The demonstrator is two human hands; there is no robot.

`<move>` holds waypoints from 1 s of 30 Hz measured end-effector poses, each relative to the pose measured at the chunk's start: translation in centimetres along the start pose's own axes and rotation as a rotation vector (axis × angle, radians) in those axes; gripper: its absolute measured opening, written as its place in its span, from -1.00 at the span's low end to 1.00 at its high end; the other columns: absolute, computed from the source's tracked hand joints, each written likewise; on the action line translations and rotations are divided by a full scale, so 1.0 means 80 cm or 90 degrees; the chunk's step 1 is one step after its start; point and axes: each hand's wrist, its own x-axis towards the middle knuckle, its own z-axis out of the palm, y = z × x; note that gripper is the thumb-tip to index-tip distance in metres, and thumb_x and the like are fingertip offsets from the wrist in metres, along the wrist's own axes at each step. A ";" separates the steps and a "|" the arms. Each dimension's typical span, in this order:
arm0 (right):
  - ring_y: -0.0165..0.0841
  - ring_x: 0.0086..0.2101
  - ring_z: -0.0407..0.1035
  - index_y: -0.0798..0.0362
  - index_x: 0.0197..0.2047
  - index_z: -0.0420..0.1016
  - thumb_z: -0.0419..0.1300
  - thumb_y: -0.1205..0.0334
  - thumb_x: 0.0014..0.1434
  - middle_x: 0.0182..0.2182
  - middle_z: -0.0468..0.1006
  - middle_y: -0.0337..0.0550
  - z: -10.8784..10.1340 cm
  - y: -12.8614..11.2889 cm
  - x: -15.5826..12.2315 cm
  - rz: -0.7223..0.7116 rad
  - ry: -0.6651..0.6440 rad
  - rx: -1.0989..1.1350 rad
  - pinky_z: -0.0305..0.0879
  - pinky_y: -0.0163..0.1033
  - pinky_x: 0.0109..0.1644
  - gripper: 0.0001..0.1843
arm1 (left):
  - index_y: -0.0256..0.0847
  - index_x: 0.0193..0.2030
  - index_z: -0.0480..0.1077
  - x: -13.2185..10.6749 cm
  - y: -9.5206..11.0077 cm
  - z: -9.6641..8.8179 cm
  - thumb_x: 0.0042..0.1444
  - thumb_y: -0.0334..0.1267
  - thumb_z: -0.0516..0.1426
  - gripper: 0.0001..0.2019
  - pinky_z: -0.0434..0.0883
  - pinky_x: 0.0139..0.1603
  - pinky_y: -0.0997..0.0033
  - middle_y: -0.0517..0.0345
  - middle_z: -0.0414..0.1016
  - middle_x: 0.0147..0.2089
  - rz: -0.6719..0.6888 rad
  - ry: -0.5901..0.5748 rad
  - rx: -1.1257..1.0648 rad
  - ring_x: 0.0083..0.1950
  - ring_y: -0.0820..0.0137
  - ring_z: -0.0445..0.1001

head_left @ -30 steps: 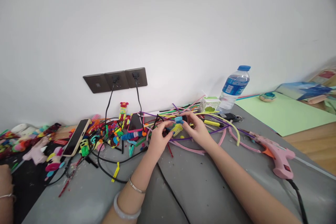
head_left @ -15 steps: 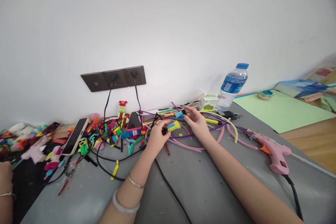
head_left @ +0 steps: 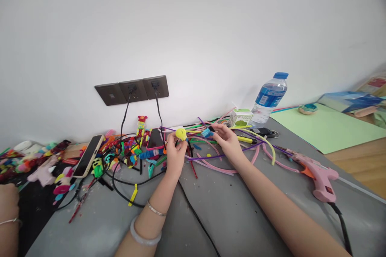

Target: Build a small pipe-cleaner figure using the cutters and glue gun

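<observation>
- Yellow piece [head_left: 181, 134] is held up over the grey table [head_left: 223, 213], pinched in the fingertips of our left hand [head_left: 175, 154].
- Blue piece [head_left: 206, 133], black at one end, is gripped between thumb and fingers of our right hand [head_left: 226, 144], apart from the yellow one.
- Near our right hand we see pink strips [head_left: 220, 169] on the table.
- Farther right lies a pink glue gun [head_left: 323, 178].
</observation>
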 end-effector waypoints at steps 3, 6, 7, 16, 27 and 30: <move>-0.27 -0.21 0.49 -0.02 -0.14 0.45 0.32 -0.06 0.06 -0.19 0.58 -0.11 0.000 0.000 0.000 -0.005 -0.003 -0.009 0.47 -0.10 -0.08 -0.62 | -0.19 -0.01 0.36 0.002 -0.004 0.003 0.04 -0.16 0.26 -0.62 0.51 -0.07 0.36 -0.01 0.49 0.00 -0.085 0.016 -0.115 0.00 0.30 0.51; -0.24 -0.17 0.50 -0.02 -0.12 0.44 0.29 -0.05 0.10 -0.17 0.59 -0.10 -0.002 0.000 0.000 0.000 -0.004 -0.013 0.47 -0.09 -0.08 -0.64 | -0.22 -0.04 0.37 0.002 -0.001 0.005 -0.01 -0.07 0.30 -0.57 0.51 -0.11 0.35 -0.04 0.53 -0.01 -0.125 0.020 -0.180 -0.03 0.29 0.55; -0.24 -0.16 0.50 -0.02 -0.11 0.44 0.28 -0.05 0.11 -0.16 0.59 -0.09 -0.003 0.000 0.000 0.004 -0.002 -0.015 0.48 -0.10 -0.08 -0.64 | -0.23 -0.05 0.38 0.001 0.000 0.005 -0.02 -0.06 0.31 -0.56 0.51 -0.11 0.34 -0.05 0.54 -0.01 -0.129 0.011 -0.181 -0.05 0.28 0.56; -0.17 -0.11 0.51 -0.04 -0.04 0.46 0.20 -0.06 0.17 -0.08 0.61 -0.08 -0.005 0.003 0.002 0.015 0.007 -0.011 0.50 -0.10 -0.15 -0.64 | -0.20 -0.21 0.44 -0.014 0.010 0.010 -0.02 -0.40 0.18 -0.81 0.38 -0.33 0.48 0.10 0.51 -0.20 0.040 -0.149 0.123 -0.24 0.37 0.48; -0.20 -0.08 0.46 -0.08 -0.10 0.42 0.29 -0.02 0.13 -0.14 0.55 -0.09 0.016 -0.012 -0.019 -0.059 -0.024 0.033 0.43 -0.05 0.03 -0.68 | -0.18 -0.12 0.40 -0.017 0.008 0.008 -0.01 -0.47 0.12 -0.72 0.33 -0.31 0.42 0.12 0.50 -0.29 0.081 -0.153 0.264 -0.33 0.34 0.45; -0.22 -0.14 0.45 -0.08 -0.13 0.40 0.28 -0.03 0.14 -0.20 0.52 -0.10 0.017 -0.010 -0.021 -0.074 -0.032 0.020 0.44 -0.08 -0.04 -0.69 | -0.17 -0.11 0.40 -0.018 0.010 0.008 0.03 -0.45 0.12 -0.73 0.35 -0.26 0.37 0.09 0.53 -0.26 0.093 -0.185 0.302 -0.28 0.29 0.49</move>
